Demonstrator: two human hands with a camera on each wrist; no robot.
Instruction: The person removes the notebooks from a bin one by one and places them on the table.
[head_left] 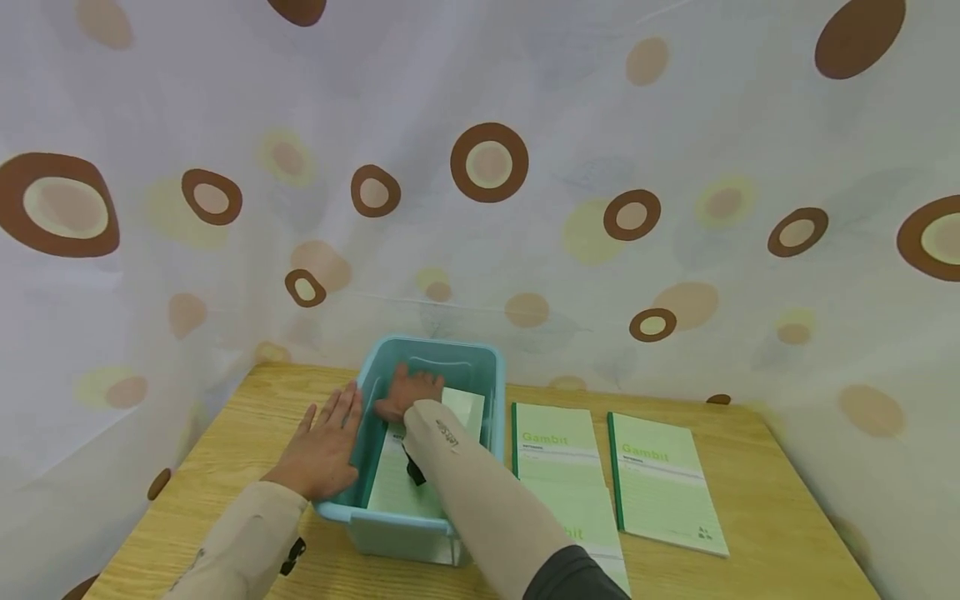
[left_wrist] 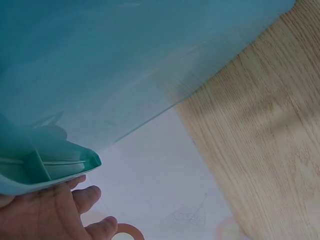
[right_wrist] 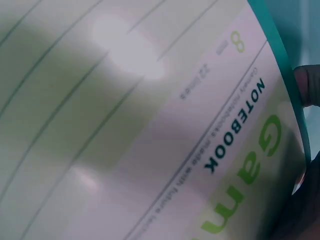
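A light blue plastic bin (head_left: 401, 533) stands on the wooden table. Along its left rim my left hand (head_left: 322, 446) rests with fingers extended; in the left wrist view that hand (left_wrist: 45, 215) touches the rim from outside. Inside the bin, my right hand (head_left: 412, 392) holds the far end of a pale green notebook (head_left: 393, 483). The right wrist view shows the notebook (right_wrist: 150, 125) close up, its cover slightly bent, a thumb (right_wrist: 307, 85) at its dark green spine. Most of the right fingers are hidden there.
Right of the bin, two overlapping notebooks (head_left: 555, 429) lie on the table (head_left: 780, 533), partly behind my right sleeve. Another notebook (head_left: 663, 483) lies farther right. A patterned cloth (head_left: 570, 167) hangs behind the table.
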